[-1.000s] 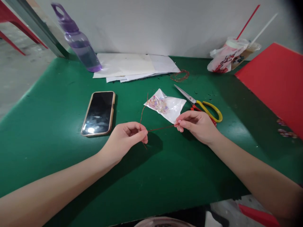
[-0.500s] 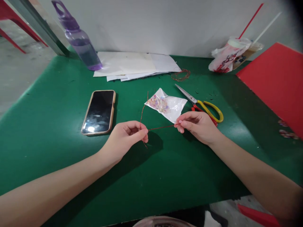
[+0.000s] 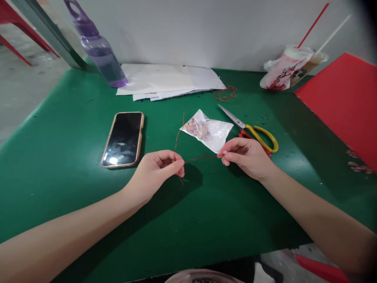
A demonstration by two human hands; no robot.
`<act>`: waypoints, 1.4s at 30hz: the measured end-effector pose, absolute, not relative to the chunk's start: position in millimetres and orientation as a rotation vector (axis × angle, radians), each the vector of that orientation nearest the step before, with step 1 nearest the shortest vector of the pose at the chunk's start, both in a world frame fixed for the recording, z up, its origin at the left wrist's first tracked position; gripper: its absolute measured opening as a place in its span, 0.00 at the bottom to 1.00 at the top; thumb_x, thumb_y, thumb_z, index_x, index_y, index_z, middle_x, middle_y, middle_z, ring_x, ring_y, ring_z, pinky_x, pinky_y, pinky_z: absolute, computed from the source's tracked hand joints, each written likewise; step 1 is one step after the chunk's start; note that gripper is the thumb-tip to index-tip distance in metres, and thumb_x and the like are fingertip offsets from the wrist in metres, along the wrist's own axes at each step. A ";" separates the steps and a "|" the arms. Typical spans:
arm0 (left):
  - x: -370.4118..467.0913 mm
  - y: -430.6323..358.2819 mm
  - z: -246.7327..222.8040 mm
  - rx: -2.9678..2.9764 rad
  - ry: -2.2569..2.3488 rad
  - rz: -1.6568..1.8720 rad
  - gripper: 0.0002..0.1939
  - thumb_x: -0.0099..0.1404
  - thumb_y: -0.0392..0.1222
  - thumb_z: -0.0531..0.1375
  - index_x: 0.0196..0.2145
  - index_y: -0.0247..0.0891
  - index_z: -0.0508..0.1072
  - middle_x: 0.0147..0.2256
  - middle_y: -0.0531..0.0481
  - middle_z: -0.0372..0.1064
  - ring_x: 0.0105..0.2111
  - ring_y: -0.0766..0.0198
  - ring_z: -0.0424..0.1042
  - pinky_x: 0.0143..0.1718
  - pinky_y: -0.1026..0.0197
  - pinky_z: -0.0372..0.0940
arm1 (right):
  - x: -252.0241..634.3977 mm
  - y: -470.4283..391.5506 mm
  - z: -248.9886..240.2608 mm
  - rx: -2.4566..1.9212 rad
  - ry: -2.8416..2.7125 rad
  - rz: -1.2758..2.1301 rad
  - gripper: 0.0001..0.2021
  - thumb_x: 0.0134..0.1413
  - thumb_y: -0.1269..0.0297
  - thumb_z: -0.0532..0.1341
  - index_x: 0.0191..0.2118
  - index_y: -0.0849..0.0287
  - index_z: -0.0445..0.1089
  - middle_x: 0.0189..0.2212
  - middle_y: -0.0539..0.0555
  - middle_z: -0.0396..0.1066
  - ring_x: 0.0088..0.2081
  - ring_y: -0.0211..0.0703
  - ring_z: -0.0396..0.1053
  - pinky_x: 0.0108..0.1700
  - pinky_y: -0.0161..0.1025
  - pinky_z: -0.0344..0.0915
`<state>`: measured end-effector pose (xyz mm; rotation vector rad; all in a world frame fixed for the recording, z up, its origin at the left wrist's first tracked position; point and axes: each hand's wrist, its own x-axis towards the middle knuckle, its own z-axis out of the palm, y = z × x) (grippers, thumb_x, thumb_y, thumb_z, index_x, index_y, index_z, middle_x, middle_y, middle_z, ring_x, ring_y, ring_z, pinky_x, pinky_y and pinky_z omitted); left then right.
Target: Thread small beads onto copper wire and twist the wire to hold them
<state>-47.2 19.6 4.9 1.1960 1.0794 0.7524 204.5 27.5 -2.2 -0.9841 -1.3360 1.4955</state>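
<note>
A thin red cord runs nearly straight between my two hands above the green table. My left hand pinches it between thumb and fingers, and loose ends stick out above and below that grip. My right hand pinches the other end with its fingertips. Just behind the hands lies a small clear and white packet with colourful beads inside. Scissors with one yellow and one red handle rest behind my right hand, blades pointing to the back left.
A phone lies left of my left hand. Behind are a purple bottle, white papers and a coil of thin cord. Bagged drink cups with straws stand back right, near a red board.
</note>
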 end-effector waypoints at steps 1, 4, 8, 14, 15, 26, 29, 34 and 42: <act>-47.3 19.5 4.8 1.196 1.079 0.752 0.07 0.59 0.43 0.60 0.27 0.37 0.71 0.23 0.55 0.70 0.26 0.70 0.69 0.32 0.68 0.63 | 204.7 27.5 -2.1 -0.982 -1.336 1.495 0.06 0.45 0.69 0.66 0.33 0.56 0.73 0.26 0.50 0.73 0.27 0.35 0.70 0.34 0.36 0.69; -47.4 19.2 4.5 1.200 1.077 0.757 0.07 0.59 0.42 0.60 0.27 0.37 0.71 0.23 0.55 0.70 0.26 0.70 0.69 0.32 0.68 0.63 | 205.7 27.3 -2.2 -0.972 -1.347 1.492 0.05 0.48 0.69 0.64 0.34 0.56 0.73 0.25 0.50 0.73 0.28 0.35 0.70 0.35 0.36 0.68; -47.5 18.7 4.0 1.193 1.074 0.762 0.07 0.59 0.42 0.60 0.27 0.37 0.71 0.23 0.54 0.70 0.26 0.70 0.69 0.32 0.67 0.63 | 206.6 27.4 -2.9 -0.957 -1.358 1.481 0.06 0.50 0.70 0.63 0.35 0.56 0.73 0.25 0.50 0.73 0.28 0.34 0.70 0.35 0.35 0.68; -47.4 19.0 4.2 1.191 1.077 0.765 0.07 0.59 0.42 0.60 0.27 0.37 0.71 0.23 0.54 0.70 0.26 0.70 0.69 0.32 0.67 0.64 | 205.9 27.4 -3.2 -0.963 -1.352 1.483 0.05 0.49 0.70 0.63 0.34 0.56 0.73 0.25 0.50 0.73 0.28 0.33 0.70 0.36 0.35 0.68; -47.2 19.1 4.5 1.193 1.076 0.762 0.07 0.59 0.42 0.60 0.27 0.37 0.71 0.23 0.54 0.70 0.26 0.70 0.69 0.32 0.67 0.64 | 205.5 27.2 -3.0 -0.963 -1.349 1.482 0.05 0.49 0.70 0.63 0.34 0.57 0.73 0.25 0.50 0.73 0.28 0.33 0.70 0.37 0.34 0.68; -46.2 19.1 6.0 1.189 1.092 0.758 0.07 0.59 0.42 0.60 0.27 0.36 0.71 0.23 0.53 0.70 0.26 0.68 0.69 0.32 0.66 0.64 | 204.2 26.0 -2.6 -0.969 -1.328 1.505 0.05 0.47 0.69 0.64 0.34 0.57 0.73 0.23 0.49 0.72 0.25 0.33 0.69 0.35 0.35 0.69; -45.7 19.2 6.7 1.194 1.105 0.760 0.07 0.59 0.42 0.60 0.27 0.36 0.71 0.23 0.53 0.69 0.26 0.68 0.69 0.32 0.66 0.64 | 204.9 26.0 -3.1 -0.970 -1.338 1.496 0.05 0.46 0.69 0.65 0.33 0.56 0.73 0.21 0.48 0.71 0.25 0.33 0.69 0.37 0.37 0.69; -45.4 19.0 7.4 1.192 1.122 0.763 0.07 0.58 0.42 0.59 0.27 0.36 0.70 0.23 0.52 0.69 0.26 0.67 0.69 0.32 0.64 0.65 | 204.7 26.4 -3.2 -0.984 -1.344 1.482 0.05 0.45 0.68 0.66 0.32 0.56 0.73 0.21 0.48 0.71 0.26 0.35 0.70 0.37 0.38 0.69; -45.7 18.2 6.9 1.172 1.097 0.765 0.07 0.59 0.42 0.60 0.27 0.36 0.71 0.23 0.53 0.69 0.26 0.68 0.69 0.32 0.66 0.64 | 204.3 26.7 -3.4 -0.972 -1.359 1.465 0.06 0.46 0.68 0.65 0.34 0.56 0.74 0.21 0.48 0.71 0.26 0.35 0.70 0.39 0.39 0.70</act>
